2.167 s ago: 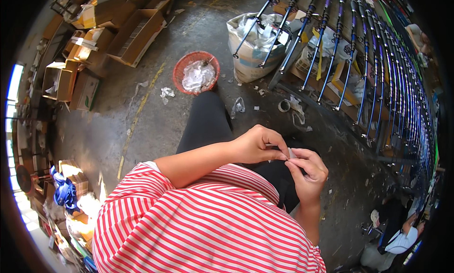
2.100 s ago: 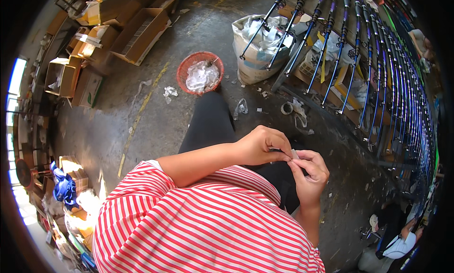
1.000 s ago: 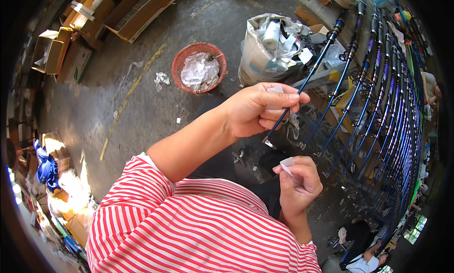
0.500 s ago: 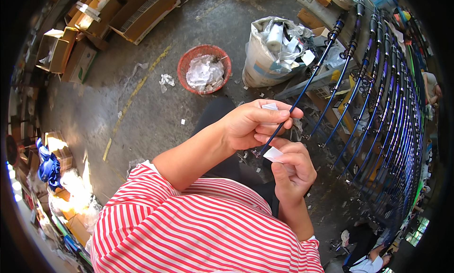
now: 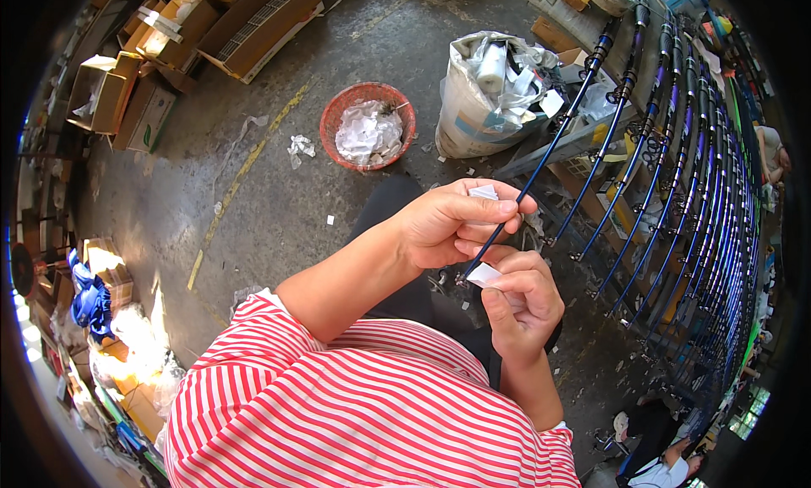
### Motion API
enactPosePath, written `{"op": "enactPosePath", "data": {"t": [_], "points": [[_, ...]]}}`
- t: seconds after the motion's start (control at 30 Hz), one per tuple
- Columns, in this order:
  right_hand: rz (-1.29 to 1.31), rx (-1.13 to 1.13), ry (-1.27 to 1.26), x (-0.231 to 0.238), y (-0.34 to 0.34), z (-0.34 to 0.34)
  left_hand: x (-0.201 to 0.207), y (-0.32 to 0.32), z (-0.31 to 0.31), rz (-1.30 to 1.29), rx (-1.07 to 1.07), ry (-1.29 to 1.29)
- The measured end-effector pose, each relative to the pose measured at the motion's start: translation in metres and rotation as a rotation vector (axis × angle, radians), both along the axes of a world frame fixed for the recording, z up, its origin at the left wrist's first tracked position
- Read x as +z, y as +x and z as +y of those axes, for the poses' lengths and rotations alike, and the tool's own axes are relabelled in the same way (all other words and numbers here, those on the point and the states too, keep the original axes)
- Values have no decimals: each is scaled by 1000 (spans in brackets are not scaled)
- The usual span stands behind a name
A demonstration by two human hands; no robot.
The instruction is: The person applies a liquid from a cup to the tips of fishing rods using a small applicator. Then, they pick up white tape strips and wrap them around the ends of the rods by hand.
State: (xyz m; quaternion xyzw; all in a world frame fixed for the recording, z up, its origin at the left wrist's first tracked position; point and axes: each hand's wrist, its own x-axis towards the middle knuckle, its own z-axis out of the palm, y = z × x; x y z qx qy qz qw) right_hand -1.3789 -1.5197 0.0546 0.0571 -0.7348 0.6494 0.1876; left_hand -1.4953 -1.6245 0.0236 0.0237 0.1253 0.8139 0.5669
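My left hand [image 5: 448, 220] pinches a dark blue fishing rod [image 5: 547, 157] between thumb and fingers, close to its lower end. Folded white slips [image 5: 483, 191] are tucked among the fingers of that same hand. Just below, my right hand [image 5: 530, 300] grips a small white slip of paper [image 5: 483, 274] between thumb and index finger. This slip lies against or right beside the rod near its tip; which of the two I cannot tell. The rod slants up to the right, toward a rack.
Many similar rods [image 5: 676, 167] lean in a row on the right. Ahead stand a red basket [image 5: 328, 137] of crumpled white paper and a white sack [image 5: 460, 108] stuffed with plastic waste. Cardboard boxes [image 5: 245, 32] sit far left. Another person [image 5: 663, 471] is at lower right.
The white slip in my right hand has shifted slightly left and down along the rod's end. My left hand keeps nearly the same hold.
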Motion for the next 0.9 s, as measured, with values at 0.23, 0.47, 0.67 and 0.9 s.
{"op": "enactPosePath", "data": {"t": [0.23, 0.47, 0.67, 0.9], "points": [[-1, 13, 3, -3, 0, 1, -1, 0, -1, 25, -4, -27], [14, 21, -11, -7, -1, 1, -2, 0, 0, 11, -21, -20], [23, 20, 5, -6, -2, 1, -2, 0, 0, 7, -17, -55], [-12, 21, 24, -2, 0, 2, -4, 1, 1, 21, -8, -58]]}}
